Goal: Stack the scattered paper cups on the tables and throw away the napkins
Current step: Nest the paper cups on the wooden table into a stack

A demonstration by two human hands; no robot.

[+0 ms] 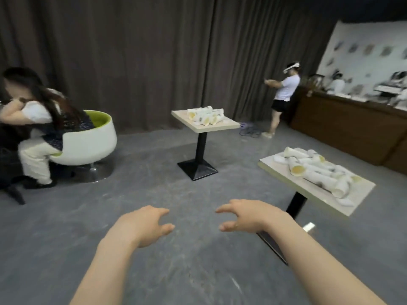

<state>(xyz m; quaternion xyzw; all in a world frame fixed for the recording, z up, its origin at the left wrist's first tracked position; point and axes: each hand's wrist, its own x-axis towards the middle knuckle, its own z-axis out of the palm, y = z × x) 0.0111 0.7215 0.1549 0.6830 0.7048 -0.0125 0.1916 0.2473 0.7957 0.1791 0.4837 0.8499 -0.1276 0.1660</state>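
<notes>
Left hand (146,225) and right hand (244,216): both empty, fingers loosely spread, held out over the grey floor (176,194). Paper cups (317,170): lying scattered on the near right surface (356,194). More cups (204,115): piled on the far surface (220,126), with napkins.

White paper cups (317,170) lay on a pale matt surface (361,190); the floor (154,190) was rough grey, the curtain (154,51) dark cloth.

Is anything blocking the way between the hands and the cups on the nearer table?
Nothing visible. Both hands, left hand and right hand, are empty over bare floor; the cups lie on the nearer table ahead to the right, with only open floor between.
</notes>
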